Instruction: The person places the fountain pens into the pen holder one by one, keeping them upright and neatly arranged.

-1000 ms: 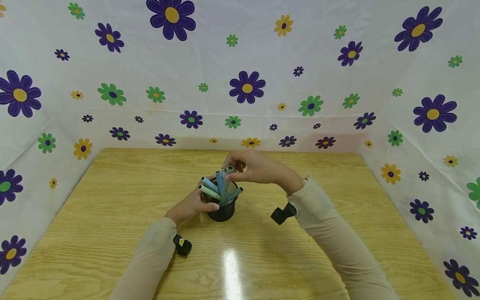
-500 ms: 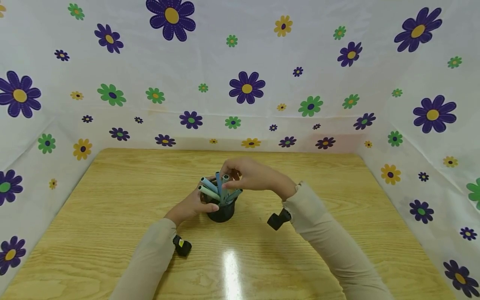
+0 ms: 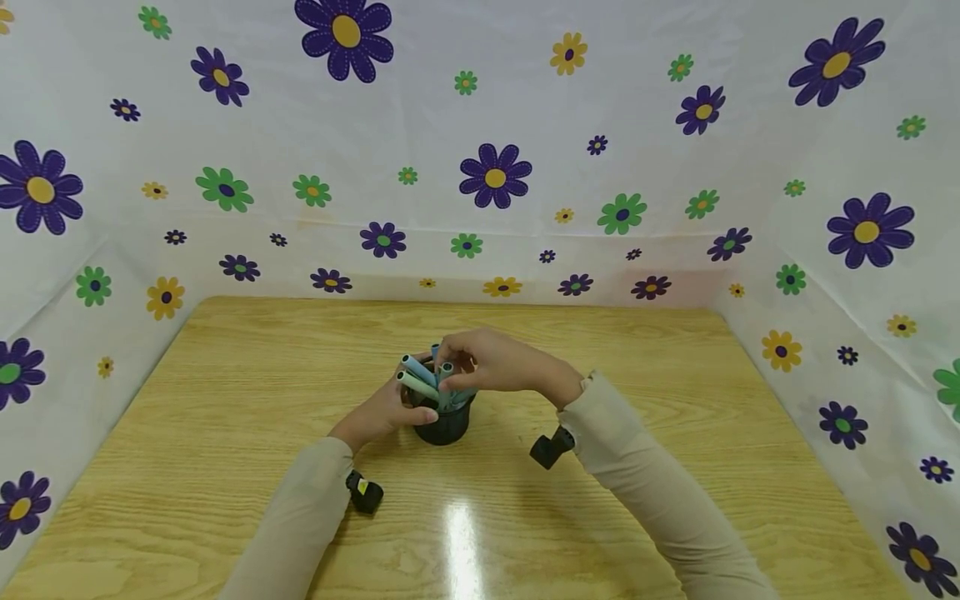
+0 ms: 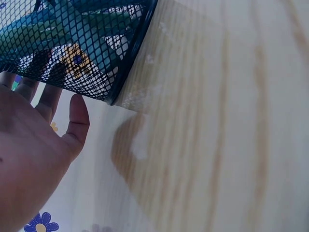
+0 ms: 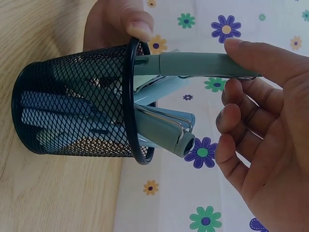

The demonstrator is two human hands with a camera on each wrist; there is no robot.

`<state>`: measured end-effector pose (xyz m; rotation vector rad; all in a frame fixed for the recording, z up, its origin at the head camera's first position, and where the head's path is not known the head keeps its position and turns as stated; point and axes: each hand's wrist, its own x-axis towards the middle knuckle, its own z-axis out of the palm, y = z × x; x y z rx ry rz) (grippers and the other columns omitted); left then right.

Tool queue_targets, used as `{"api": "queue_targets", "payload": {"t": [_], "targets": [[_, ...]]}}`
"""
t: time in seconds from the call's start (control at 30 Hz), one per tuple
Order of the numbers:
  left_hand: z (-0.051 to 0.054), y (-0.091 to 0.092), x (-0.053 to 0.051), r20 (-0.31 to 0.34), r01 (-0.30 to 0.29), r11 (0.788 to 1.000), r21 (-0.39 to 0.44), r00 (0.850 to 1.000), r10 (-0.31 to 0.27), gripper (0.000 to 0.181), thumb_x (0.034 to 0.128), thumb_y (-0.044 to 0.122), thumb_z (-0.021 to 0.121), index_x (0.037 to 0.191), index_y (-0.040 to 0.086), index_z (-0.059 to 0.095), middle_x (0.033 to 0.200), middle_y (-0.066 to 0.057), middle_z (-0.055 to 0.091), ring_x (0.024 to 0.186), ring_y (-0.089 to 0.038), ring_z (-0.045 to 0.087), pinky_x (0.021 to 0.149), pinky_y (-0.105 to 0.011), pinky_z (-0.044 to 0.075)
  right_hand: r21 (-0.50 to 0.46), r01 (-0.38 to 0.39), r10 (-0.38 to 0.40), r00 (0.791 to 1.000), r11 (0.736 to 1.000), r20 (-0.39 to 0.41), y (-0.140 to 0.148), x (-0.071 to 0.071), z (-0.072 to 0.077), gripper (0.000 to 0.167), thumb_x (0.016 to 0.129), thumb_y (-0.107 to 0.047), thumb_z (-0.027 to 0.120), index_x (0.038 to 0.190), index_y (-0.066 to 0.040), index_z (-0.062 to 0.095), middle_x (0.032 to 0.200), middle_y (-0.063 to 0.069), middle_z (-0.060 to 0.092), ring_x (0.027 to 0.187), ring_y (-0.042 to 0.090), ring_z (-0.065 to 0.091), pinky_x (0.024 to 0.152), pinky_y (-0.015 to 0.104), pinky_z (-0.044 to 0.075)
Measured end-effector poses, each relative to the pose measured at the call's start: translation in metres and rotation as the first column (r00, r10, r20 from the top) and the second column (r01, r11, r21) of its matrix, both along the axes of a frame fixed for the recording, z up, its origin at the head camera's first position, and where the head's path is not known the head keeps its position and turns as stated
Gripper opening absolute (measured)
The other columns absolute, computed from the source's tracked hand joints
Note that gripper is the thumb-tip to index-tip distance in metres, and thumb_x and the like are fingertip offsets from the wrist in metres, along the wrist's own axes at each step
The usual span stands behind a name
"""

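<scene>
A black mesh pen holder (image 3: 442,430) stands upright on the wooden table, with several blue and green pens leaning inside. My left hand (image 3: 384,412) grips it from the left, its thumb on the near side. In the left wrist view, fingers (image 4: 50,99) lie against the mesh wall. My right hand (image 3: 495,360) is over the rim, pinching a dark green fountain pen (image 5: 203,64) near its capped end between thumb and forefinger. The lower part of this pen is inside the holder. A grey-green pen (image 5: 166,133) leans out close by; some pens are hidden by my right hand in the head view.
The wooden table (image 3: 262,433) surrounds the holder. White cloth (image 3: 420,125) printed with flowers hangs behind and along both sides. Black wrist cameras (image 3: 365,492) hang under both sleeves.
My right hand has moved down and slightly left, lowering the green pen deeper into the holder. My left hand and the holder have stayed in place.
</scene>
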<state>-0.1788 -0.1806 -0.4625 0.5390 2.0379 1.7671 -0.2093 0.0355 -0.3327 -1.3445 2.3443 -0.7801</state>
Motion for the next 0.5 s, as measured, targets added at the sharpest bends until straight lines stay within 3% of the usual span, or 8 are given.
{"api": "queue_targets", "payload": {"t": [0.5], "targets": [[-0.0009,0.0001,-0.0027,-0.011,0.008,1.0,0.016,1.0,-0.008,0.086,0.0894,0.021,0.067,0.154,0.02,0.01,0.15,-0.015,0.032,0.135,-0.033,0.036,0.11,-0.047,0.032,-0.037,-0.005,0.006,0.999,0.999,0.032,0.0038,-0.0029,0.0025,0.019,0.091,-0.021,0.067,0.105,-0.008,0.062,0.081,0.0,0.057,0.074,0.01,0.05,0.067,0.022,0.044]]}}
